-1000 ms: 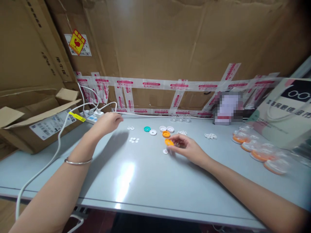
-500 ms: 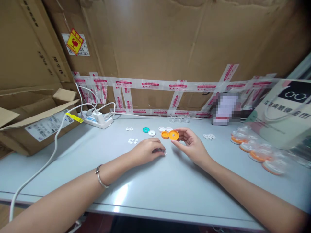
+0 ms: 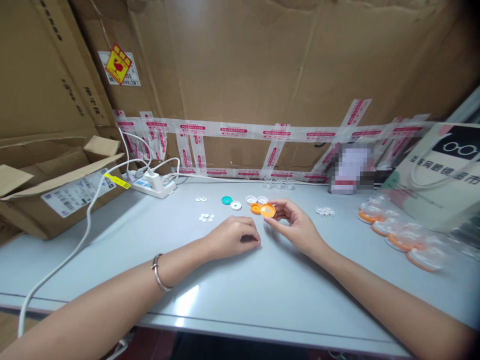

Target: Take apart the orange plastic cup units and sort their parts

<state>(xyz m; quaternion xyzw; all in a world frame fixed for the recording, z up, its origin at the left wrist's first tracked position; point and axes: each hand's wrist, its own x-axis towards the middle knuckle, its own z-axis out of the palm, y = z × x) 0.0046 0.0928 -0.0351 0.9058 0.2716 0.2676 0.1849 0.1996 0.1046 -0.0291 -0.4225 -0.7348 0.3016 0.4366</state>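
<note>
My right hand (image 3: 298,227) pinches an orange round cap (image 3: 267,211) by its edge, thumb below and fingers behind, its flat face toward me. My left hand (image 3: 236,237) is closed low over the table, thumb and fingertips together around a small white piece (image 3: 260,245), mostly hidden. Just behind the held cap lie another orange ring-like cap (image 3: 255,208) and two white caps (image 3: 251,200). Left of these are a teal cap (image 3: 227,200) and a white cap (image 3: 236,205). Several small white discs (image 3: 206,218) lie beyond my left hand.
Several clear-domed pieces with orange and white bases (image 3: 427,257) stand at right by a paper bag (image 3: 423,175). Small white parts (image 3: 324,212) lie right of centre. Clear pieces (image 3: 278,184) stand at the back. A power strip (image 3: 159,188) and an open carton (image 3: 75,185) are left.
My left hand has moved slightly right and nearer to me with the small white piece. The orange cap in my right hand has tilted a little; that hand stays nearly in place.
</note>
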